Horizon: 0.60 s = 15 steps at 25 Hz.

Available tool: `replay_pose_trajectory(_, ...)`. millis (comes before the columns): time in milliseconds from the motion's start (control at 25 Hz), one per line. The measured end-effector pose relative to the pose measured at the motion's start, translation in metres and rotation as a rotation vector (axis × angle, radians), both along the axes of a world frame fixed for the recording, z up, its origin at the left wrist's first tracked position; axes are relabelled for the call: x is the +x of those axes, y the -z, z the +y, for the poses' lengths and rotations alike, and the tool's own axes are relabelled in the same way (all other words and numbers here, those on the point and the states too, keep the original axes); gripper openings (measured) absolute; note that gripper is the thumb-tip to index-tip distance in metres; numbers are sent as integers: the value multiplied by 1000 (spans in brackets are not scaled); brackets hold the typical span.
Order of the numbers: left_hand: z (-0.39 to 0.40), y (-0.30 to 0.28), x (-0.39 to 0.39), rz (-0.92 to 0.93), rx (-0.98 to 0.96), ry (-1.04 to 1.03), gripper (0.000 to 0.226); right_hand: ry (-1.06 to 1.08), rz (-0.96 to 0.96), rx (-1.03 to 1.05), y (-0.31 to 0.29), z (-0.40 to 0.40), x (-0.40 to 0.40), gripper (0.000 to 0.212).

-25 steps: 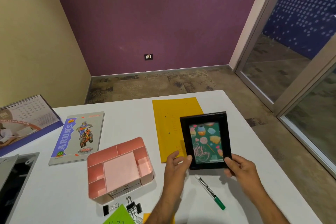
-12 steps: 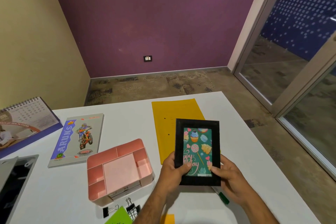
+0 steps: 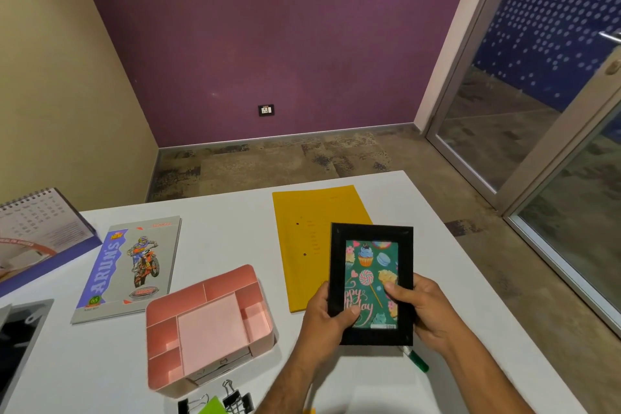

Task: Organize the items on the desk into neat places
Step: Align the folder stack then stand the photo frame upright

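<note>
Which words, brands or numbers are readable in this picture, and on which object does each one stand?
"ARUN'S", "NEW" and "65": cover of the notebook with the motorbike rider.
"...ppy ...thday" (the rest covered by thumbs): card in the black photo frame, gripped by the left hand and right hand.
Desk calendar, yellow folder, red notebook badge: print too blurred to read.

Green marker (image 3: 417, 361) showing only cap end at 5 o'clock of picture frame (image 3: 371, 282), rest lying hidden under frame and right hand (image 3: 425, 309). Frame covering 5 o'clock corner of yellow folder (image 3: 312, 245). Thumbs hiding parts of card lettering. Calendar (image 3: 37, 235) getting cut by left edge, print too small to read. Tablet (image 3: 20, 343) running off left edge. Binder clips (image 3: 235, 398) and green note (image 3: 211, 408) getting cropped at bottom edge. Folder print blurring, unreadable.
</note>
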State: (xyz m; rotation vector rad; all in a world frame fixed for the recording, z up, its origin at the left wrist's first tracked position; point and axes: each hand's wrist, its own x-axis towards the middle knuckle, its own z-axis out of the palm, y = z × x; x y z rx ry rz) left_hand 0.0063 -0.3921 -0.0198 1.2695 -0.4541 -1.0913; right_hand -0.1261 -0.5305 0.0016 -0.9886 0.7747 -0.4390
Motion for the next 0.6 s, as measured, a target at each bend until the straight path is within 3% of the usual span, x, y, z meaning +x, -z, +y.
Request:
replay_pose_trajectory(160,-34,9,15,-291,93,63,19,91,38,-72,6,-48,3,42)
replay_pose_trajectory(280,-62,32,42,-766,271,66,21,193,23,-113,10,-97,4,68)
replay_pose_trajectory(360,-77,48,56,-1099,432,209,36,248,13,-135,14,-132,6,75)
replay_pose_trajectory(480,-98,65,64,-1384,632,436,51,313,20,-148,26,-180,11,57)
replay_pose_trajectory(600,-114,81,64,-1412,743,533,64,366,35,-179,45,-220,23,43)
